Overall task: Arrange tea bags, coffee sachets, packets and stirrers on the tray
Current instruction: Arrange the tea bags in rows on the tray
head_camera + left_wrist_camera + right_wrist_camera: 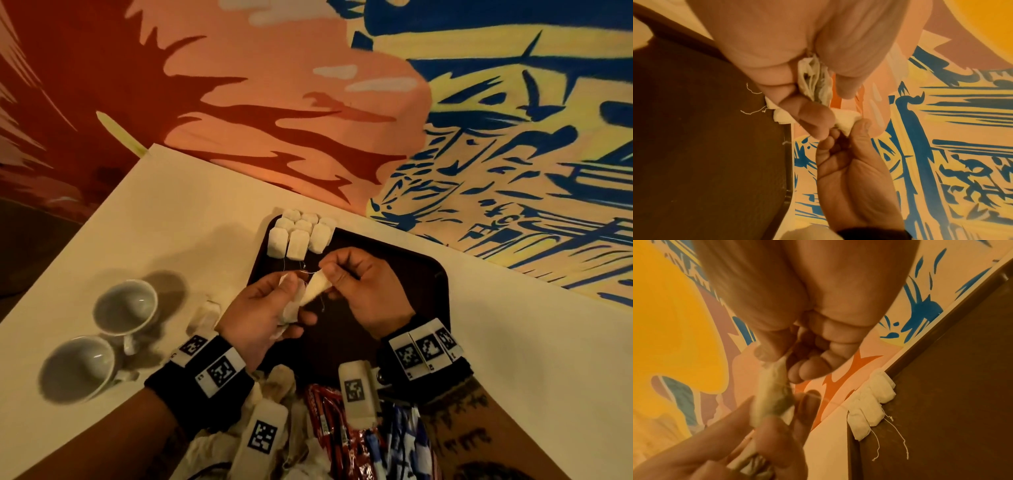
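A dark brown tray [411, 274] sits on a pale table [171, 212], and both hands hover above its middle. The left hand [270, 308] curls round a small bunch of tea bags [291, 308], too bunched to count. The right hand [363, 284] pinches one end of a single tea bag [317, 289] between thumb and fingertips, apparently drawing it out of that bunch. Thin strings trail from the bags, and they look easily tangled; pulling one free could drag others out of the left hand's grip, or tear the soft paper. At the tray's far left corner lie nine tea bags [301, 236] in three overlapping rows of three, which a trailing string or a careless wrist might knock askew. Left of the tray stand two white cups [102, 339]. At the tray's near edge lie red sachets [325, 411], blue-and-white packets [404, 435] and more loose tea bags, uncountable here
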Tool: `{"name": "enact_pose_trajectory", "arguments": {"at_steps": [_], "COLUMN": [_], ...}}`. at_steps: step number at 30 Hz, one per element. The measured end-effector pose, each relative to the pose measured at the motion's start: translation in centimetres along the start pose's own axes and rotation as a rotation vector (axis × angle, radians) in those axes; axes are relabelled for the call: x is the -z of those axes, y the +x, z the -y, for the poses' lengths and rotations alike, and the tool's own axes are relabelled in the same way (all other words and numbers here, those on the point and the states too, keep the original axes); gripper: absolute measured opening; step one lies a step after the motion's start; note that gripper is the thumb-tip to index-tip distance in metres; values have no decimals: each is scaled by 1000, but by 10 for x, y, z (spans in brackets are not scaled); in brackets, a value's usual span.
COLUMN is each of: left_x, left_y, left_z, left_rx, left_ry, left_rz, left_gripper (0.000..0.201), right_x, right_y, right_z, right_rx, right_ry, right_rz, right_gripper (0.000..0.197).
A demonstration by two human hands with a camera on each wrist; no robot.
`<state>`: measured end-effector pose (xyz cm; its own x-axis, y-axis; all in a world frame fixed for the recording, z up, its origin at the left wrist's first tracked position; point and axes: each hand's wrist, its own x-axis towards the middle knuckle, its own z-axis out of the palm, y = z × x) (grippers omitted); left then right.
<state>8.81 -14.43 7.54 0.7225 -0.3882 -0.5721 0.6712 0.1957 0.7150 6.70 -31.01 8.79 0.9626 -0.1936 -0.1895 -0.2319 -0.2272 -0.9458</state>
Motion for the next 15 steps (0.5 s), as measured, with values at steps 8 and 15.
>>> {"name": "enact_pose_trajectory", "arguments": {"at_steps": [8, 15], "left_x": [0, -2], "left_y": [-1, 6], "left_z": [4, 8], "left_rx": [39, -221], "left_ry": [-15, 169], "left_rz": [95, -104], "left_gripper": [22, 11], "right_x": [11, 14], "right_y": [-8, -8], "right_z": [-6, -12], "right_rx": [239, -83], "right_ry": [66, 116], "right_rz": [143, 59], "right_gripper": [8, 35]}}
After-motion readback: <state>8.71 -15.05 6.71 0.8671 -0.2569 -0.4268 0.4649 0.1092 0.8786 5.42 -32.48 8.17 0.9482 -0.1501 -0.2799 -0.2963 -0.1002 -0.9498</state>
